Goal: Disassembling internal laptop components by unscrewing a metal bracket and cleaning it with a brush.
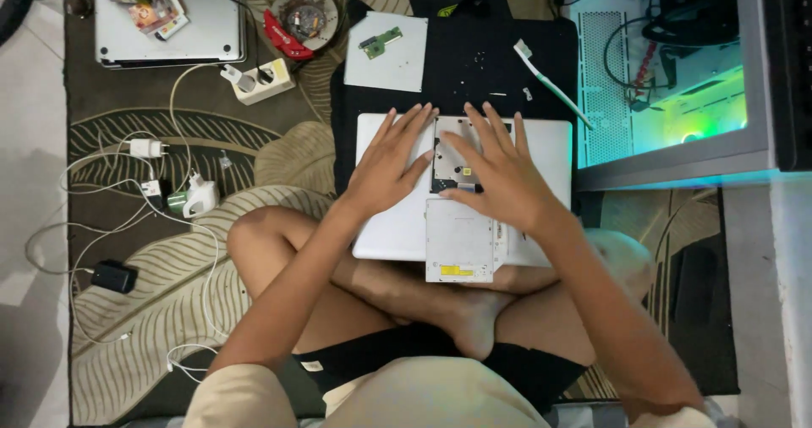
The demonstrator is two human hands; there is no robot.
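Here both hands (440,170) lie flat, fingers spread, on the smooth white laptop (385,233)

White laptop (389,233), black mat (482,64), leaf-patterned brown-and-cream rug (169,293), green-white toothbrush (550,81), silver drive (458,242).

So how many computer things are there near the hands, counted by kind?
White laptops: 1, the white laptop under the left hand and right hand.
Silver laptops: 1, the silver laptop.
Disc drives: 1, the disc drive.
Loose circuit boards: 1, the green circuit board.
Lit tower cases: 1, the computer case.
Total: 5
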